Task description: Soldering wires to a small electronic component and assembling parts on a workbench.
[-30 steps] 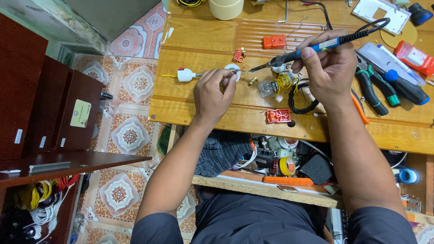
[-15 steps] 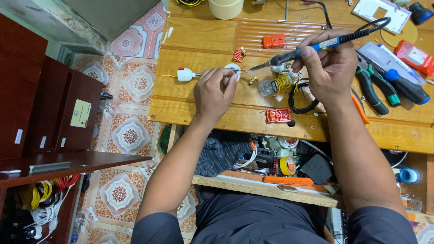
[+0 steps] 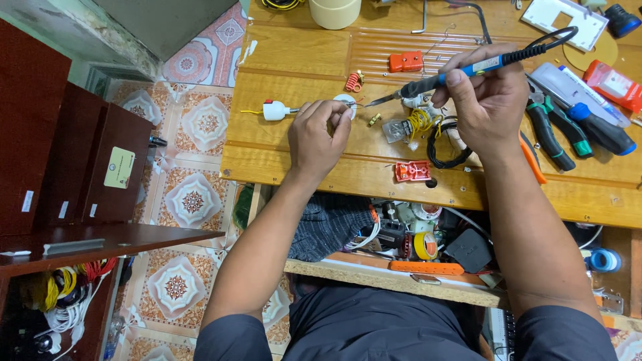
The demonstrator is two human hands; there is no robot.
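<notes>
My right hand (image 3: pixel 487 100) grips a soldering iron (image 3: pixel 461 73) with a blue and black handle; its tip points left toward a small white round part (image 3: pixel 345 102). My left hand (image 3: pixel 317 137) pinches that part and a thin wire against the wooden bench (image 3: pixel 301 60). A white plug-like piece (image 3: pixel 274 110) with a yellow lead lies just left of my left hand. A coil of yellow wire (image 3: pixel 420 122) and a black cable loop (image 3: pixel 447 148) sit under my right hand.
Red plastic clips (image 3: pixel 406 61) (image 3: pixel 412 171), a small red spring (image 3: pixel 353 81), pliers (image 3: pixel 550 130), a glue tube (image 3: pixel 612 85) and a tape roll (image 3: pixel 334 10) lie on the bench. An open drawer (image 3: pixel 401 247) below holds assorted parts. Dark wooden cabinets (image 3: pixel 67 160) stand at left.
The iron's tip has shifted slightly left and up toward the part at my left fingertips. Both hands otherwise stay in place.
</notes>
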